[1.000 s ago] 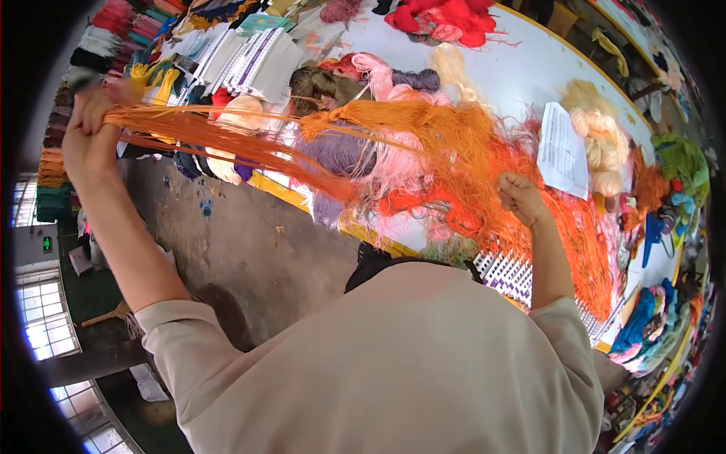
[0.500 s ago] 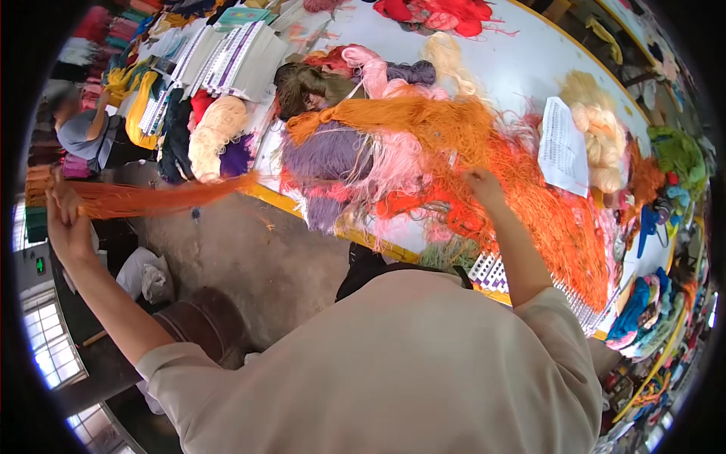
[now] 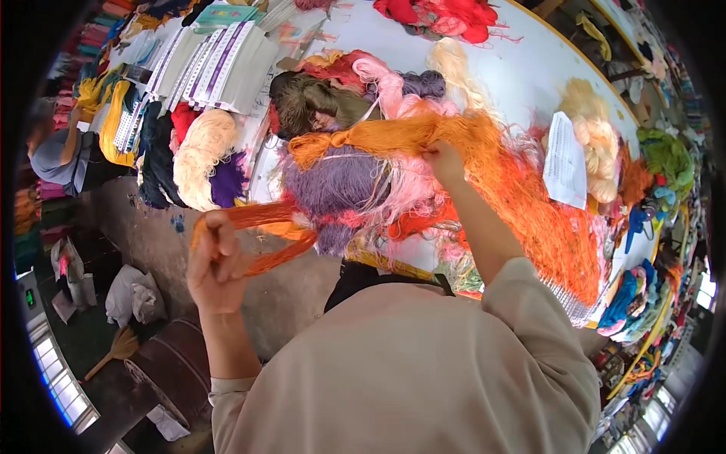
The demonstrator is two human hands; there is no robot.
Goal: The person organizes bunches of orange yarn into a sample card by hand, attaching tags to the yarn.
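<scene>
My left hand (image 3: 215, 261) is closed, with its fingers wrapped round a dark orange bundle of thread (image 3: 265, 216). That bundle loops from the hand toward the table edge and droops in the middle. Above the yarn heap my right hand (image 3: 446, 163) has its fingers closed on a lighter orange skein (image 3: 393, 134), knotted near its left end. Loose red-orange thread (image 3: 529, 216) spreads to the right of my right forearm. Under the skein lie a purple-grey skein (image 3: 336, 178) and pink thread (image 3: 408, 181). An olive-brown skein (image 3: 325, 102) sits behind them.
Printed shade cards (image 3: 227, 68) are stacked at the back left beside a cream skein (image 3: 204, 159). A printed sheet (image 3: 565, 160) leans by pale skeins (image 3: 597, 151) on the right. Another person (image 3: 64, 155) is at the far left. A broom (image 3: 117, 350) lies on the floor.
My left hand has come in from the far left toward the table, so the stretched thread now hangs in a loop. My right hand has moved left and up onto the orange skein.
</scene>
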